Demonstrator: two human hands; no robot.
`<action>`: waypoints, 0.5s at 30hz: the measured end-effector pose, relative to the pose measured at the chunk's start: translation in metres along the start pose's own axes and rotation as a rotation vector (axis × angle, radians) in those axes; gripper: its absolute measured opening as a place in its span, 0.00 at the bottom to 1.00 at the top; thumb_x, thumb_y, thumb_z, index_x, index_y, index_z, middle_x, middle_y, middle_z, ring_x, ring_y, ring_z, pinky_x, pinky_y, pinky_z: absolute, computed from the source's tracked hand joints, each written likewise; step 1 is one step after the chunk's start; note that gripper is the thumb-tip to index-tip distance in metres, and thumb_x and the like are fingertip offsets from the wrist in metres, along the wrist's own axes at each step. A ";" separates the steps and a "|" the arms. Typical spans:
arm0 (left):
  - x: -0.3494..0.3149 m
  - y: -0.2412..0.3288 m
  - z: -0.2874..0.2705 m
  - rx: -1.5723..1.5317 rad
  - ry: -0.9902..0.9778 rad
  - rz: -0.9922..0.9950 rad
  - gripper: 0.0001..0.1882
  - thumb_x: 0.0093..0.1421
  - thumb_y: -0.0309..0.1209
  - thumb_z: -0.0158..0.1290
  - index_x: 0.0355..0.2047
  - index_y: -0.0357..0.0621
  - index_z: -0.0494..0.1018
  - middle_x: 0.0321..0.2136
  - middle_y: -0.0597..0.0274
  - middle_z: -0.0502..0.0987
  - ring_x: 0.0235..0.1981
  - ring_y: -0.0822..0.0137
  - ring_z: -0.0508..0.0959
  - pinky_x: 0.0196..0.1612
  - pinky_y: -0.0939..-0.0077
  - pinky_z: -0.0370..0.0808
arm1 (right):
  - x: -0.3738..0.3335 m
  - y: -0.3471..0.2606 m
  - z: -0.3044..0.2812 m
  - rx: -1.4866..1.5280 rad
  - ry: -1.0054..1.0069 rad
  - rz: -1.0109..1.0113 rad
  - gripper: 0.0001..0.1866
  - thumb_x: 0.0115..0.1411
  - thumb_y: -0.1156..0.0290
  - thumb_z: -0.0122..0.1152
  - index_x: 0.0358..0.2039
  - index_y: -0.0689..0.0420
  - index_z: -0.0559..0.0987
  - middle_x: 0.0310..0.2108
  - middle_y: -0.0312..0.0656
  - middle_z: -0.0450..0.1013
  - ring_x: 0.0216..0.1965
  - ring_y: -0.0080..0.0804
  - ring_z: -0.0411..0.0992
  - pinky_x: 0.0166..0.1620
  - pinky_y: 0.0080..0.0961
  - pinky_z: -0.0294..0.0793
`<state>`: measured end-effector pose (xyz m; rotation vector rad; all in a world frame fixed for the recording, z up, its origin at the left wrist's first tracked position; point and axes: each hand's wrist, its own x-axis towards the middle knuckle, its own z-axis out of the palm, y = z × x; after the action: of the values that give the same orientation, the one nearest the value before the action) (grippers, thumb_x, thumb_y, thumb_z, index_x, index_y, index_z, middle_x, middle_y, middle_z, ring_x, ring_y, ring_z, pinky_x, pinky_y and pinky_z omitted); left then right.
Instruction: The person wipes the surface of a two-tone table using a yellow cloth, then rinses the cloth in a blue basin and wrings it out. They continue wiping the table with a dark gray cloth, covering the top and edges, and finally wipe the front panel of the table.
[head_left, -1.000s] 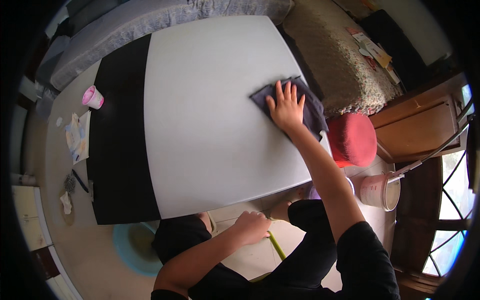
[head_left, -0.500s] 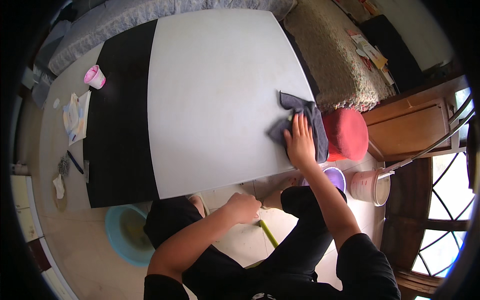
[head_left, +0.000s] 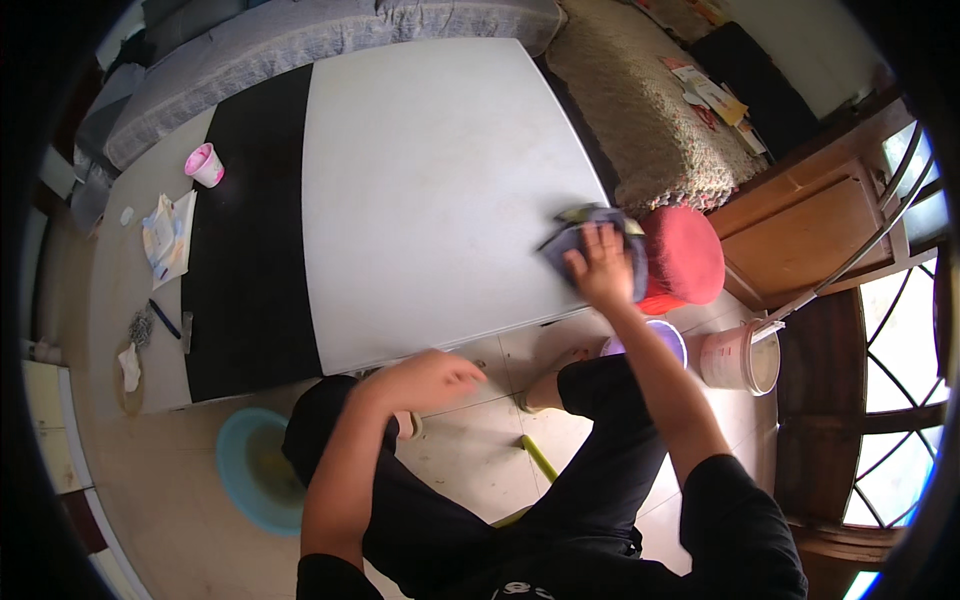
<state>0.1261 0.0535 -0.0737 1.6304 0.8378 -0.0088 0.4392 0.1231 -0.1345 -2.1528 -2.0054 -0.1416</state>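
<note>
Hands apart. Right hand [head_left: 605, 268] lies flat, fingers spread, on a rumpled dark-grey cloth [head_left: 567, 247], motion-blurred, yellowish patch showing, at the white tabletop's [head_left: 430, 200] near-right corner. Left hand [head_left: 425, 381] loosely curled, blurred; cannot tell whether closed. Red stool [head_left: 688, 258] crowds the cloth's right; pink-and-white cup [head_left: 205, 166] far left.

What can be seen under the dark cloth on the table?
The white tabletop shows beside the dark cloth, which is under the right hand. Whatever the cloth covers near the tabletop's right edge cannot be seen.
</note>
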 end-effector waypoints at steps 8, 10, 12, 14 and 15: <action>-0.078 -0.061 -0.051 0.395 1.179 -0.167 0.18 0.54 0.31 0.49 0.46 0.43 0.67 0.47 0.50 0.66 0.49 0.55 0.65 0.51 0.69 0.61 | -0.030 -0.123 0.013 -0.033 0.035 0.023 0.31 0.58 0.48 0.35 0.58 0.51 0.54 0.59 0.59 0.43 0.60 0.59 0.39 0.58 0.52 0.34; -0.058 -0.070 -0.048 0.483 1.111 -0.247 0.21 0.53 0.34 0.50 0.48 0.45 0.65 0.50 0.49 0.63 0.51 0.53 0.62 0.53 0.67 0.59 | -0.057 -0.154 -0.001 0.050 -0.067 -0.168 0.31 0.58 0.48 0.35 0.58 0.51 0.54 0.59 0.58 0.42 0.60 0.57 0.37 0.59 0.51 0.33; -0.046 -0.066 -0.049 0.562 1.056 -0.325 0.23 0.53 0.35 0.51 0.50 0.47 0.64 0.52 0.48 0.60 0.53 0.52 0.59 0.54 0.65 0.58 | -0.082 -0.153 -0.015 0.079 -0.169 -0.384 0.33 0.58 0.46 0.35 0.59 0.50 0.51 0.60 0.55 0.39 0.62 0.53 0.35 0.59 0.50 0.32; -0.041 -0.061 -0.042 0.614 1.024 -0.425 0.24 0.52 0.36 0.51 0.51 0.49 0.63 0.53 0.47 0.58 0.54 0.50 0.58 0.55 0.64 0.57 | -0.072 -0.125 -0.019 0.109 -0.234 -0.408 0.34 0.56 0.45 0.37 0.59 0.49 0.51 0.61 0.53 0.40 0.62 0.50 0.35 0.59 0.50 0.33; -0.047 -0.071 -0.044 0.593 1.028 -0.391 0.24 0.52 0.37 0.51 0.51 0.51 0.64 0.54 0.48 0.57 0.55 0.49 0.56 0.55 0.62 0.56 | -0.061 -0.106 -0.015 0.092 -0.187 -0.355 0.36 0.54 0.43 0.41 0.58 0.49 0.54 0.60 0.51 0.43 0.61 0.48 0.39 0.59 0.50 0.37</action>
<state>0.0351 0.0676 -0.1019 1.9752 2.0858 0.3632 0.3294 0.0671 -0.1241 -1.7955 -2.4334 0.1040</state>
